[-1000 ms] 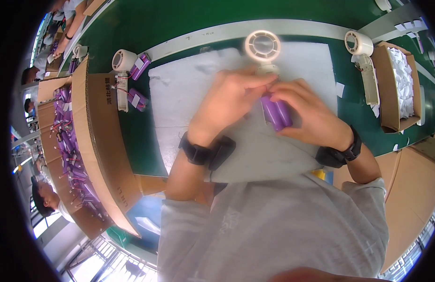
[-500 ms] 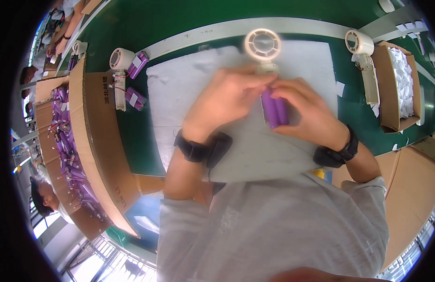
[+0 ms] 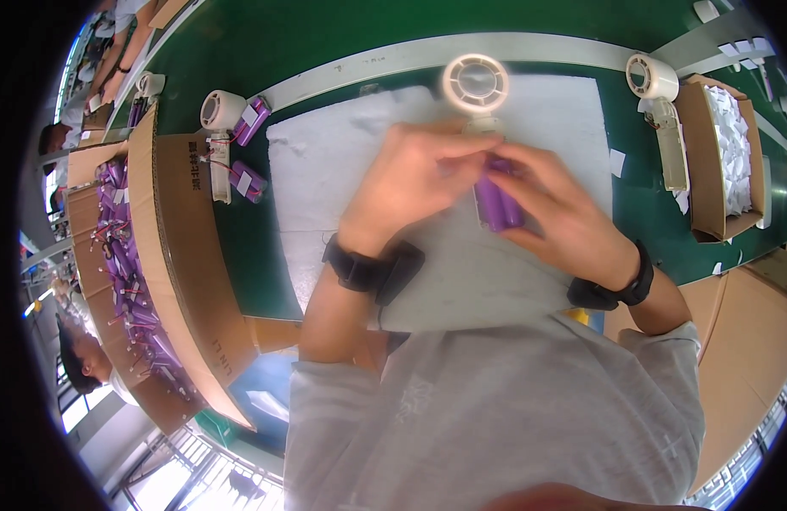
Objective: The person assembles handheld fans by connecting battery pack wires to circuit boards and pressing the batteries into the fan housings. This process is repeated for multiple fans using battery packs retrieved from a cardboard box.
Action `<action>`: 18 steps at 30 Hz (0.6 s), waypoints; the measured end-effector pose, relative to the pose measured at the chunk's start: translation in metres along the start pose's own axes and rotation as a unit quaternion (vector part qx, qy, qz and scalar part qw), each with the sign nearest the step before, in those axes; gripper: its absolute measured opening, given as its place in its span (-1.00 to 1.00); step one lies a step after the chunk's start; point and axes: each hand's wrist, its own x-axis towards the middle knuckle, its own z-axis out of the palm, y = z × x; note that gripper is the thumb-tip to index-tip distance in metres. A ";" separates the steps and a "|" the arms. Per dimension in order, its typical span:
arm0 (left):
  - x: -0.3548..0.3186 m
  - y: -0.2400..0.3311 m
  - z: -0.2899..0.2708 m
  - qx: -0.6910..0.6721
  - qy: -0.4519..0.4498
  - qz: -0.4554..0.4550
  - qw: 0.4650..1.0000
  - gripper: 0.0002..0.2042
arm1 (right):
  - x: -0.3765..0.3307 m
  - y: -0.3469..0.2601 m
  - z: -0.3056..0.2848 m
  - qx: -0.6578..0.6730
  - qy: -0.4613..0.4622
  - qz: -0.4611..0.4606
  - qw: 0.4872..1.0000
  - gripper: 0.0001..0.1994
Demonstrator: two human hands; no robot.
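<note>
A cream handheld fan (image 3: 476, 83) lies on the white foam sheet (image 3: 325, 170), its round head pointing away from me. A purple battery pack (image 3: 500, 204) of two cells side by side sits on its handle. My right hand (image 3: 568, 204) grips the pack, fingers across its top end and thumb at the lower end. My left hand (image 3: 410, 179) is bent over the fan's neck, fingertips pinched close to the right fingertips. What the left fingers hold is hidden behind the hand.
At left, an open carton (image 3: 176, 255) holds many purple battery packs; beside it lie another fan (image 3: 221, 111) and two loose packs (image 3: 248, 180). At right, an opened fan (image 3: 657, 81) lies by a small box (image 3: 708, 162) of white paper pieces. People sit at far left.
My right fingers have shifted slightly over the top of the battery pack. Both hands otherwise stay in nearly the same place, and the fan has hardly moved.
</note>
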 end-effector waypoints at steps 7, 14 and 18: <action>-0.001 0.001 0.000 0.007 -0.002 -0.003 1.000 -0.72 | -0.004 0.004 0.005 -0.060 0.038 -0.022 0.997 -0.48; -0.001 -0.001 -0.002 0.000 -0.018 -0.020 1.000 -0.72 | -0.007 0.001 0.012 -0.090 0.045 -0.016 0.995 -0.53; -0.003 -0.004 -0.001 -0.012 -0.018 -0.024 0.999 -0.68 | -0.004 0.007 0.008 -0.092 0.043 -0.038 0.994 -0.58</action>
